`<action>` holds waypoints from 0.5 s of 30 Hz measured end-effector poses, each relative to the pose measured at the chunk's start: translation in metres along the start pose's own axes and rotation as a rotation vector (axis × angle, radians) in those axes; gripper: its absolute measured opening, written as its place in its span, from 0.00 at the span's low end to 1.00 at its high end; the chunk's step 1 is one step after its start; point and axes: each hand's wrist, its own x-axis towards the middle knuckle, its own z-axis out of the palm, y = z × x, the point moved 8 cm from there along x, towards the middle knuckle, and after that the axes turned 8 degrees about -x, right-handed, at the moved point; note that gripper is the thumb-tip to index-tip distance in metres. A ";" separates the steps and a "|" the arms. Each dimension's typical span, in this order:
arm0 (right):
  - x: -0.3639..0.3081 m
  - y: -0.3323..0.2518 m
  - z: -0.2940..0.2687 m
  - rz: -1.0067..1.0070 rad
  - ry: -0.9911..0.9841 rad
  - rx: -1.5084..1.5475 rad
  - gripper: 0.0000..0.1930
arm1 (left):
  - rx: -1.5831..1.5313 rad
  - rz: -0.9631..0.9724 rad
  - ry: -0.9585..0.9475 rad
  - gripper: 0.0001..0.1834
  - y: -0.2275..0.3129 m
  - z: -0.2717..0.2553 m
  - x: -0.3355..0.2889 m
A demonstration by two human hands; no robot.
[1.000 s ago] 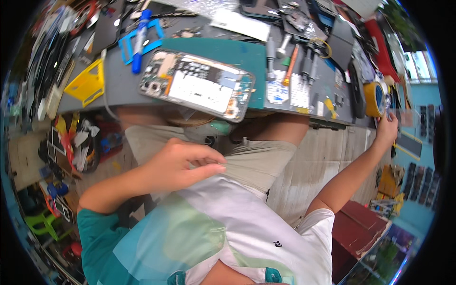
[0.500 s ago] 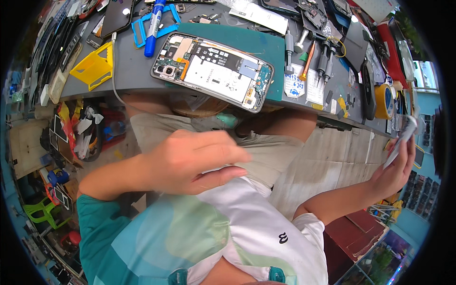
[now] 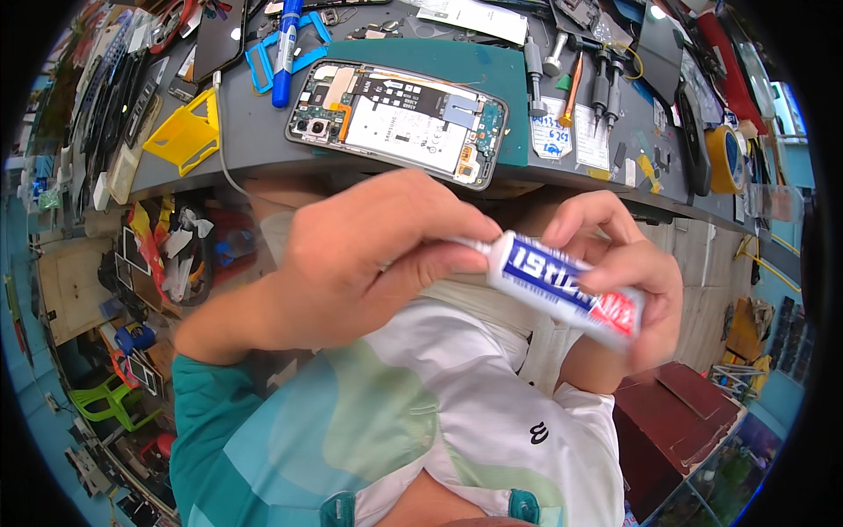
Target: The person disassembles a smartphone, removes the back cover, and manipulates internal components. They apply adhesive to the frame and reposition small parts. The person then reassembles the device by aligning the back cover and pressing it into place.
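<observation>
Above my lap, my right hand grips a white squeeze tube with blue and red print, its fingers wrapped round the body. My left hand pinches the narrow nozzle end of the same tube between thumb and fingers; whether a cap is on it is hidden. The tube lies tilted, its nozzle end to the left. Beyond my hands, an opened smartphone rests on a green mat near the table edge, with its battery, boards and orange flex cable bare.
A yellow plastic holder, a white cable and a blue marker lie left of the phone. Right of it are several screwdrivers, paper labels and a yellow tape roll. A dark red box stands low on the right.
My right hand has come in from the far right with the tube. My left hand, formerly apart from it, now pinches its nozzle end.
</observation>
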 end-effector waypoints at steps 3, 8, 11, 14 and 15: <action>0.008 0.005 0.001 -0.177 -0.064 0.216 0.51 | -0.037 -0.080 0.080 0.13 -0.003 -0.008 0.003; 0.014 0.012 -0.014 -0.258 0.355 -0.239 0.38 | 0.136 0.030 0.020 0.09 -0.001 -0.007 0.012; 0.014 0.010 -0.029 -0.266 0.499 -0.300 0.31 | 0.311 0.185 0.003 0.09 0.007 -0.006 0.016; 0.013 0.013 -0.048 -0.185 0.645 -0.202 0.29 | 0.427 0.263 0.044 0.07 0.002 -0.017 0.021; 0.016 0.015 -0.054 -0.184 0.664 -0.169 0.26 | 0.422 0.245 0.076 0.06 -0.002 -0.021 0.022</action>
